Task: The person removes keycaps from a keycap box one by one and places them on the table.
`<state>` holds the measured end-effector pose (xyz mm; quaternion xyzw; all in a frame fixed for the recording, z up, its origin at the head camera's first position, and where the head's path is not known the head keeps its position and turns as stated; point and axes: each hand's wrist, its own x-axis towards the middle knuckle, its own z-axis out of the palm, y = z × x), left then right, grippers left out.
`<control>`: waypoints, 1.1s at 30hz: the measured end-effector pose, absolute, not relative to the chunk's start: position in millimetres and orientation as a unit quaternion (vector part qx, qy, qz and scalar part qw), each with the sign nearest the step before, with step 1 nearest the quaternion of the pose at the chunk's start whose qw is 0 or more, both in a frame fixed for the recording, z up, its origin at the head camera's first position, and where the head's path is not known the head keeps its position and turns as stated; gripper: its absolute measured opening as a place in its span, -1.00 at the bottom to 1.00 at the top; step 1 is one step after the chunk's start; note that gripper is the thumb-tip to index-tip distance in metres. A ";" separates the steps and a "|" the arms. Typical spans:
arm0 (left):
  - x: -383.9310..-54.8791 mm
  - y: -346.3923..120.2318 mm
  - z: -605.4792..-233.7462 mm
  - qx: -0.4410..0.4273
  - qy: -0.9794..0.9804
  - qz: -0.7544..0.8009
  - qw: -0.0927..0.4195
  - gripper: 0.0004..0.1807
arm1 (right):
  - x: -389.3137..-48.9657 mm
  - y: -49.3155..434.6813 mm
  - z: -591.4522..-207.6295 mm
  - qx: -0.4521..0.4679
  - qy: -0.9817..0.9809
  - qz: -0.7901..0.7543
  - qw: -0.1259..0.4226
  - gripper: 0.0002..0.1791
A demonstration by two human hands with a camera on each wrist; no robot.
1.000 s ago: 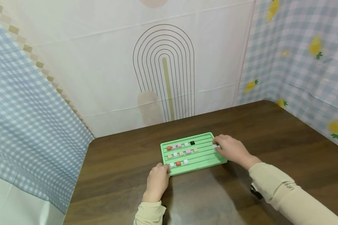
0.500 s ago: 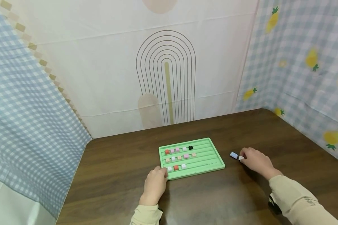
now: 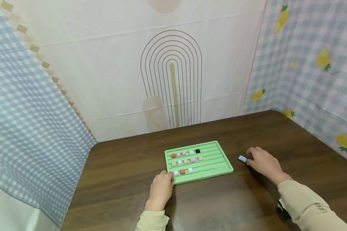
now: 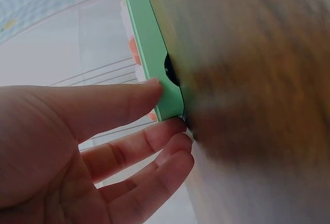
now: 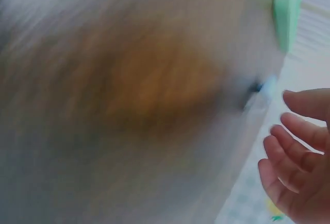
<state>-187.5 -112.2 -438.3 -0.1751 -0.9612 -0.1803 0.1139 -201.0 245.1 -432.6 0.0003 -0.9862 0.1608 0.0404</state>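
A light green tray (image 3: pixel 211 171) with ridged rows lies on the table. Its three rows bear small keycaps, among them a red keycap (image 3: pixel 182 171), a black keycap (image 3: pixel 198 151) and a pink keycap (image 3: pixel 193 159). My left hand (image 3: pixel 161 190) pinches the tray's near left corner, thumb on its side wall (image 4: pixel 154 64). Right of the tray, my right hand (image 3: pixel 263 163) hovers close over a pale blue keycap (image 3: pixel 242 158) and a white keycap (image 3: pixel 247 164), mostly hidden by the fingertips. In the right wrist view its fingers (image 5: pixel 281 157) are spread apart.
The dark wooden table (image 3: pixel 118 179) extends on all sides of the tray. Behind it hangs a white cloth (image 3: pixel 110 80) with an arch pattern. Checked curtains (image 3: pixel 306 80) border the right and left sides.
My right hand has moved right, from the tray's right end to the table beside it. The pale keycap seen there is gone from the tray. My left hand keeps its corner.
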 end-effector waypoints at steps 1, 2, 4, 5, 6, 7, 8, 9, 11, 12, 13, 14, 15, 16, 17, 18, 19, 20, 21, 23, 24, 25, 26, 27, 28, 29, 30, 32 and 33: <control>-187.5 -111.5 -438.1 -0.175 -0.961 -0.181 0.113 -0.87 | -201.7 240.4 -430.6 0.007 -0.985 0.163 0.056 -0.71; -187.4 -111.0 -438.2 -0.174 -0.962 -0.181 0.110 -0.87 | -202.7 234.3 -427.9 0.016 -0.984 0.166 0.067 -0.71; -186.9 -110.7 -438.9 -0.173 -0.962 -0.181 0.108 -0.88 | -205.5 218.2 -424.3 0.042 -0.981 0.172 0.079 -0.73; -186.4 -110.8 -439.4 -0.171 -0.962 -0.182 0.107 -0.87 | -206.8 208.5 -423.1 0.058 -0.980 0.172 0.082 -0.74; -185.8 -111.0 -440.0 -0.170 -0.963 -0.183 0.104 -0.87 | -208.3 197.9 -423.1 0.076 -0.979 0.171 0.083 -0.76; -185.1 -111.3 -440.5 -0.169 -0.963 -0.184 0.100 -0.87 | -209.5 186.7 -423.5 0.096 -0.978 0.171 0.079 -0.77; -184.4 -111.7 -441.2 -0.167 -0.964 -0.185 0.095 -0.87 | -210.4 174.9 -424.2 0.115 -0.976 0.168 0.071 -0.78; -183.9 -112.1 -441.7 -0.164 -0.964 -0.186 0.092 -0.87 | -211.2 163.1 -425.5 0.132 -0.975 0.168 0.062 -0.80; -183.2 -112.9 -442.3 -0.159 -0.965 -0.187 0.088 -0.87 | -213.3 140.3 -428.6 0.165 -0.971 0.165 0.051 -0.81; -183.0 -113.1 -442.4 -0.157 -0.966 -0.188 0.087 -0.87 | -214.4 129.9 -430.3 0.178 -0.969 0.167 0.045 -0.82; -183.1 -113.3 -442.4 -0.155 -0.966 -0.187 0.088 -0.87 | -215.3 120.3 -431.7 0.187 -0.968 0.166 0.041 -0.82; -183.2 -113.3 -442.1 -0.155 -0.966 -0.187 0.091 -0.87 | -216.4 111.5 -433.1 0.191 -0.967 0.165 0.038 -0.82; -183.4 -113.3 -441.6 -0.156 -0.965 -0.188 0.093 -0.87 | -217.7 103.9 -434.6 0.194 -0.966 0.166 0.037 -0.82; -183.8 -113.1 -441.1 -0.157 -0.965 -0.188 0.094 -0.87 | -219.0 97.4 -436.3 0.196 -0.966 0.165 0.037 -0.82; -184.0 -112.9 -440.5 -0.159 -0.965 -0.188 0.095 -0.87 | -220.0 91.7 -437.5 0.196 -0.966 0.165 0.035 -0.83; -184.4 -112.6 -440.2 -0.160 -0.964 -0.187 0.096 -0.87 | -220.8 87.2 -439.0 0.196 -0.966 0.165 0.036 -0.83; -185.0 -112.4 -439.9 -0.161 -0.964 -0.186 0.096 -0.87 | -221.6 83.3 -440.5 0.198 -0.966 0.162 0.039 -0.83; -185.6 -112.2 -439.6 -0.162 -0.964 -0.186 0.097 -0.87 | -222.3 80.2 -441.7 0.200 -0.966 0.161 0.041 -0.84; -186.3 -112.0 -439.4 -0.163 -0.964 -0.184 0.098 -0.86 | -222.8 77.7 -442.9 0.202 -0.965 0.160 0.044 -0.84; -187.7 -111.5 -439.4 -0.164 -0.965 -0.181 0.100 -0.86 | -223.6 74.4 -444.9 0.204 -0.965 0.158 0.050 -0.84; -188.3 -111.3 -439.5 -0.165 -0.965 -0.180 0.099 -0.86 | -223.6 73.4 -445.8 0.204 -0.965 0.155 0.053 -0.84; -189.0 -111.2 -439.7 -0.167 -0.965 -0.179 0.099 -0.86 | -223.6 72.7 -446.5 0.203 -0.966 0.153 0.055 -0.85; -189.3 -111.0 -439.9 -0.167 -0.965 -0.179 0.098 -0.86 | -223.6 72.2 -447.3 0.202 -0.966 0.150 0.056 -0.85; -189.7 -110.8 -440.3 -0.169 -0.965 -0.178 0.097 -0.86 | -223.6 71.9 -448.1 0.202 -0.966 0.148 0.058 -0.86; -189.7 -110.7 -440.2 -0.168 -0.965 -0.177 0.098 -0.86 | -223.7 71.7 -448.4 0.203 -0.967 0.144 0.060 -0.87; -189.8 -110.6 -440.4 -0.168 -0.965 -0.176 0.098 -0.86 | -223.6 71.6 -448.3 0.206 -0.967 0.139 0.062 -0.88; -189.7 -110.4 -440.6 -0.167 -0.965 -0.176 0.097 -0.86 | -223.6 71.6 -448.2 0.208 -0.967 0.136 0.064 -0.89; -189.9 -110.0 -440.3 -0.167 -0.965 -0.174 0.100 -0.86 | -224.1 71.8 -447.8 0.213 -0.966 0.127 0.070 -0.91; -190.0 -109.6 -440.0 -0.170 -0.965 -0.174 0.102 -0.86 | -224.3 72.2 -447.6 0.214 -0.966 0.122 0.075 -0.91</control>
